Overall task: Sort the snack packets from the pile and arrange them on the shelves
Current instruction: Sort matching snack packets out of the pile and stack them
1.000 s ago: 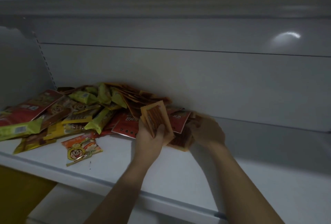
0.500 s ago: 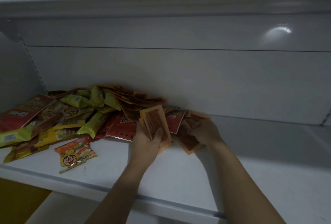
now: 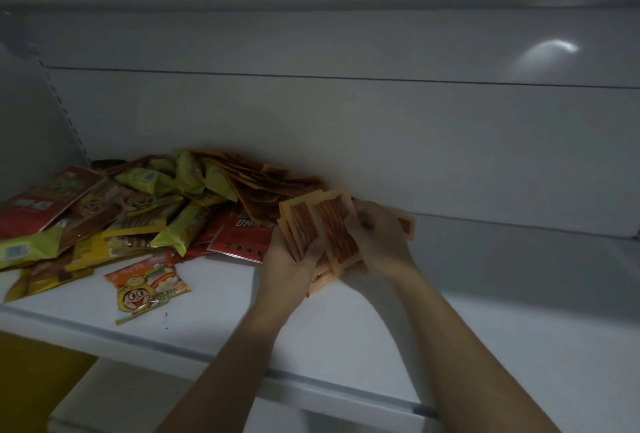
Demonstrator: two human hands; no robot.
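Note:
A pile of snack packets in red, green, yellow and orange lies on the left half of the white shelf. My left hand grips a fanned stack of orange see-through packets with red strips inside. My right hand holds more of the same orange packets and brings them against the left hand's stack. Both hands are just right of the pile, close to the shelf's back wall.
One orange cartoon-face packet lies alone near the shelf's front edge. A big red packet sits at the far left. The shelf's right half is bare. A lower shelf shows beneath.
My right hand has lifted its orange packets off the shelf and moved left, joining them with the stack in my left hand. The view has shifted slightly.

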